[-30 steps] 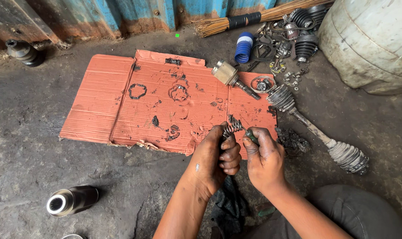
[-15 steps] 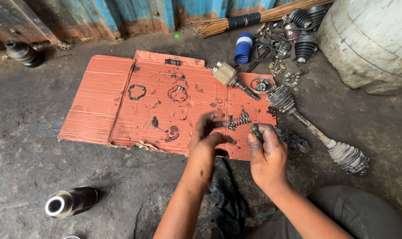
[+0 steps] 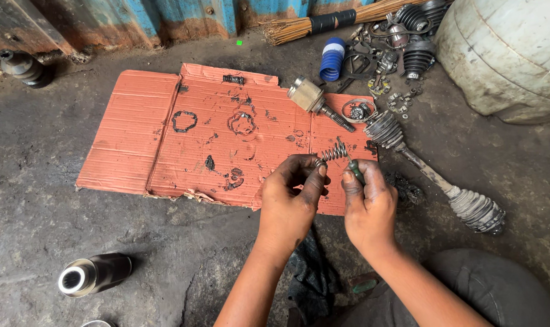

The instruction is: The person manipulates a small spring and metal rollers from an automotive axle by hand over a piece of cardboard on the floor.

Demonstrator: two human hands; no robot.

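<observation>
Head view: left hand (image 3: 290,203), right hand (image 3: 367,203) both pinch coil spring (image 3: 333,152) over orange cardboard (image 3: 166,139); drive shaft (image 3: 432,175) right.

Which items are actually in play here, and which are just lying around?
In hand:
left hand and right hand on the coil spring
small dark tool in right hand

Lying about:
drive shaft
cardboard sheet
blue ribbed boot
black cylinder
broom

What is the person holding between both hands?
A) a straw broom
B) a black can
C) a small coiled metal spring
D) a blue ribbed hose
C: the left hand and right hand pinch a small coiled spring above the orange cardboard.
</observation>
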